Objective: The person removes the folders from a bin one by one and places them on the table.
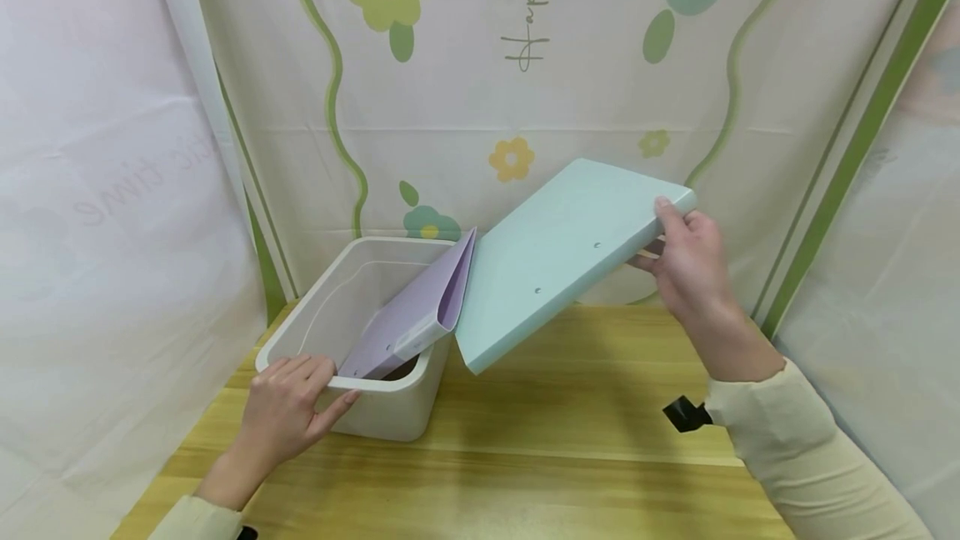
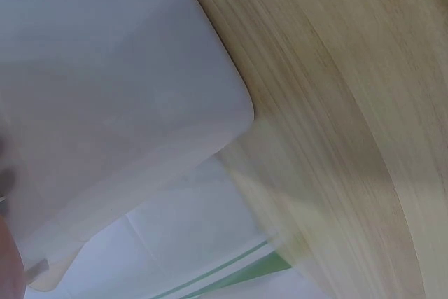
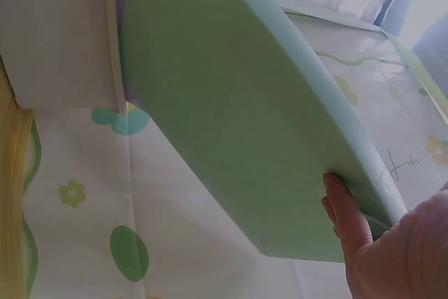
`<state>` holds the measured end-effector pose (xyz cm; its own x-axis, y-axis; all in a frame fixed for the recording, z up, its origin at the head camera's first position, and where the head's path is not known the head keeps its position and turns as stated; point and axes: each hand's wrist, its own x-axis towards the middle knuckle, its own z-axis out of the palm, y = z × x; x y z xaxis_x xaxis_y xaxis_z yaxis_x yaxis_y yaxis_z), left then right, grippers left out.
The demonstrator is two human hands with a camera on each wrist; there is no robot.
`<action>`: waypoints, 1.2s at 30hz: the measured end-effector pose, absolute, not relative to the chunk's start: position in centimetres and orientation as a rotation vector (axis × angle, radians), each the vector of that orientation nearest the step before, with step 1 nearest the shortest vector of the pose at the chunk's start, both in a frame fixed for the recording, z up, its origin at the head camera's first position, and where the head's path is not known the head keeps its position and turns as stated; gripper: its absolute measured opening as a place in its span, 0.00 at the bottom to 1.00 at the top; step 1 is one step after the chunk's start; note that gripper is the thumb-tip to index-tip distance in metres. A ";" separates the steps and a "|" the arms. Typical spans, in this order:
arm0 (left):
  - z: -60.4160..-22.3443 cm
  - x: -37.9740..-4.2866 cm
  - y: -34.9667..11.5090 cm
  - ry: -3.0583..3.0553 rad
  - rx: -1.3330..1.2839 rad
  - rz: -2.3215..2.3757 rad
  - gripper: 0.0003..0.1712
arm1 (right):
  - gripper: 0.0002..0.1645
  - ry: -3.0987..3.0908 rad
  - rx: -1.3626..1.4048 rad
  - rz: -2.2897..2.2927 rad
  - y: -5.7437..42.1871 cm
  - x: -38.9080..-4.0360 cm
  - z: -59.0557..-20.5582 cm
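A mint-green binder (image 1: 562, 240) is held up at a slant by my right hand (image 1: 690, 261), thumb on top and fingers underneath at its right end. Its lower left end comes up against a purple folder (image 1: 405, 307), which leans in a white plastic bin (image 1: 408, 407) with its upper end over the right rim. My left hand (image 1: 288, 402) grips the bin's near rim at the front left corner, fingers over the edge. From below, the right wrist view shows the binder's underside (image 3: 210, 103) with fingers against it. The bin wall (image 2: 126, 89) fills much of the left wrist view.
The bin stands on a wooden table (image 1: 555, 440). A printed fabric curtain (image 1: 600, 90) with flowers hangs behind it, and more fabric (image 1: 97, 190) closes in the left and right sides. A small black piece (image 1: 686, 413) sits at the right sleeve.
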<state>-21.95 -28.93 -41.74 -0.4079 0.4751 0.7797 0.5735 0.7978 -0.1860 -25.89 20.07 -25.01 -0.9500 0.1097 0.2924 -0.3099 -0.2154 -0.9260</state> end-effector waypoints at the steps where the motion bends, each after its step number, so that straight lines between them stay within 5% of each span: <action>1: -41.7 -22.0 -28.9 -2.075 -0.776 -0.138 0.33 | 0.38 -1.773 0.236 2.247 20.2 -25.9 -25.0; 36: -41.7 -22.0 -29.0 -2.075 -0.778 -0.132 0.33 | 0.38 -1.815 0.162 2.326 25.8 -26.1 -24.8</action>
